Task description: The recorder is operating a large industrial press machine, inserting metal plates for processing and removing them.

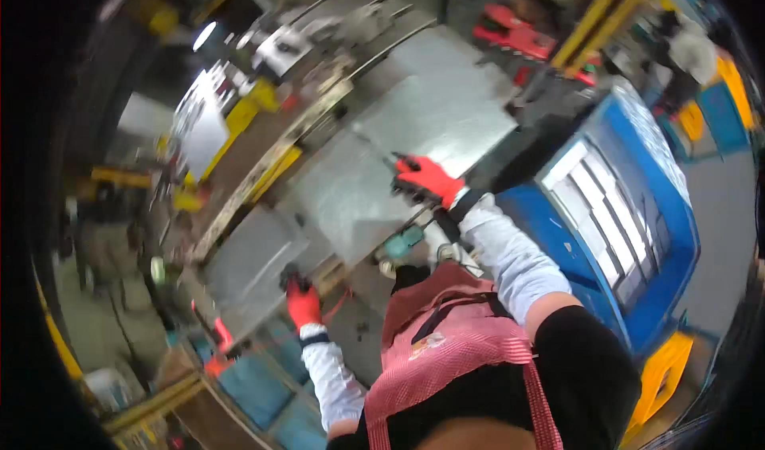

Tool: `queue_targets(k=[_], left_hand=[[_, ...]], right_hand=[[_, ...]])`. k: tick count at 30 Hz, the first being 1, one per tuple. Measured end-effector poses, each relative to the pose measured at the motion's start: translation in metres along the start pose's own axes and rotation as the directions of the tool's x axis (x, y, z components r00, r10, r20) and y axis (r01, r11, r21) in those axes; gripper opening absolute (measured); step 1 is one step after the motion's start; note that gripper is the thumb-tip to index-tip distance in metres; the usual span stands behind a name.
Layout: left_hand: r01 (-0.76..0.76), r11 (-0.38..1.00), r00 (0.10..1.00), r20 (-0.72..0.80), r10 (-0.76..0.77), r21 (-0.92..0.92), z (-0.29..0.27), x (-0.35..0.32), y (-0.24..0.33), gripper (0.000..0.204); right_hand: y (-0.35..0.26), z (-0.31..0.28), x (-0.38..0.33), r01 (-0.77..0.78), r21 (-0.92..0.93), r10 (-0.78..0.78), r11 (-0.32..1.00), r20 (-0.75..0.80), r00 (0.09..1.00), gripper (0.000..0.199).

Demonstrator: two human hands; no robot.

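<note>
My right hand (428, 181), in a red glove with dark fingers, is over the grey metal sheet surface (343, 183) in the middle. Its fingers look apart, and no held thing shows. Lower left, my left hand (302, 299), gloved alike, is beside the near edge of another grey sheet (251, 263). Blur smears its dark fingertips, so their grip is unclear. Below the right hand, near the table edge, is a small teal object (404, 243).
A blue bin (677, 239) with pale flat strips (606, 211) inside stands at right. Machinery with a long rail (255, 181) runs along the left. Red equipment (518, 34) and a yellow post (594, 24) are at the far right. A yellow stand (665, 378) is lower right.
</note>
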State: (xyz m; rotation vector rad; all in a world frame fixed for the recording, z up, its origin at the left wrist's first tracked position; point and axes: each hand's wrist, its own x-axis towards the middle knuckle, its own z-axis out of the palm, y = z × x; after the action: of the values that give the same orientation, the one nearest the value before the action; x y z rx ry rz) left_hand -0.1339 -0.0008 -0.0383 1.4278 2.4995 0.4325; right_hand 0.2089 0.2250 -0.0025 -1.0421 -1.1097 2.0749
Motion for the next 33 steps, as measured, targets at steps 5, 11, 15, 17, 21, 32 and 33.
queue_targets(k=[5,11,15,17,21,32,33], left_hand=[[-0.019,0.989,1.0,-0.018,0.022,0.149,-0.013,-0.028,0.033,0.04],[-0.634,0.571,0.679,0.022,0.734,0.522,-0.032,-0.01,0.189,0.043],[-0.761,0.574,0.589,-0.05,0.807,0.304,0.02,0.081,0.261,0.057],[-0.776,0.539,0.562,-0.029,0.827,0.328,0.037,0.112,0.287,0.057],[-0.741,0.539,0.652,0.24,0.719,0.4,0.066,0.15,0.292,0.054],[-0.776,0.5,0.599,0.199,0.776,0.385,0.093,0.195,0.258,0.046],[-0.774,0.484,0.589,0.185,0.786,0.408,0.102,0.206,0.25,0.046]], right_hand=[[0.003,-0.019,-0.035,0.194,0.086,-0.183,0.977,-0.124,0.975,0.026],[-0.001,-0.064,-0.045,0.293,0.046,-0.278,0.955,-0.205,0.939,0.025],[-0.005,-0.055,-0.038,0.237,0.057,-0.202,0.97,-0.353,0.914,0.018],[0.007,-0.055,-0.017,0.194,-0.266,-0.304,0.944,-0.476,0.825,0.02],[0.011,-0.048,-0.012,0.131,-0.421,-0.359,0.898,-0.526,0.771,0.037],[-0.015,-0.046,-0.056,0.077,-0.375,-0.28,0.924,-0.525,0.804,0.04],[-0.014,-0.044,-0.051,0.084,-0.369,-0.281,0.925,-0.521,0.806,0.04]])
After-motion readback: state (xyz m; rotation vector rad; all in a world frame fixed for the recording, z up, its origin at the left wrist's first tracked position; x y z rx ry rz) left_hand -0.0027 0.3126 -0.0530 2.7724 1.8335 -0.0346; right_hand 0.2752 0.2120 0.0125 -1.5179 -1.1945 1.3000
